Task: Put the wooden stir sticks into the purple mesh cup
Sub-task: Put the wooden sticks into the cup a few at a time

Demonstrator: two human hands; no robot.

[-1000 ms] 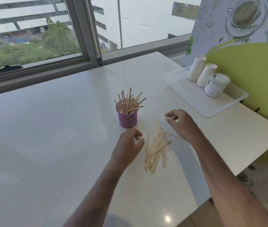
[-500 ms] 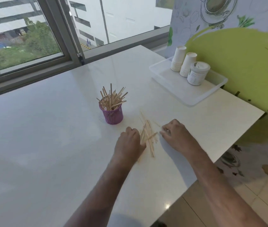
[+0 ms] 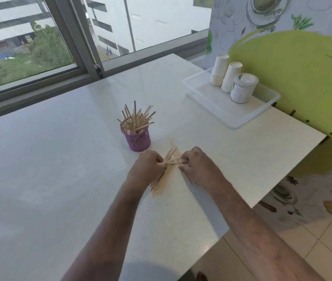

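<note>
We've got both grips on the loose stir sticks [image 3: 166, 175] on the desk [image 3: 59, 169]: left hand [image 3: 147, 169] & right hand [image 3: 195, 166] each pinch a few sticks betw. them, just beside the purple mesh cup [image 3: 137, 139], already holding many sticks.

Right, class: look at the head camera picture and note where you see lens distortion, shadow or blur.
In the head view the wide lens bows the window frame and the table edge; a soft shadow falls on the table's near edge between the forearms; the loose sticks between the left hand and right hand look slightly smeared, while the purple cup stays fairly sharp.
</note>
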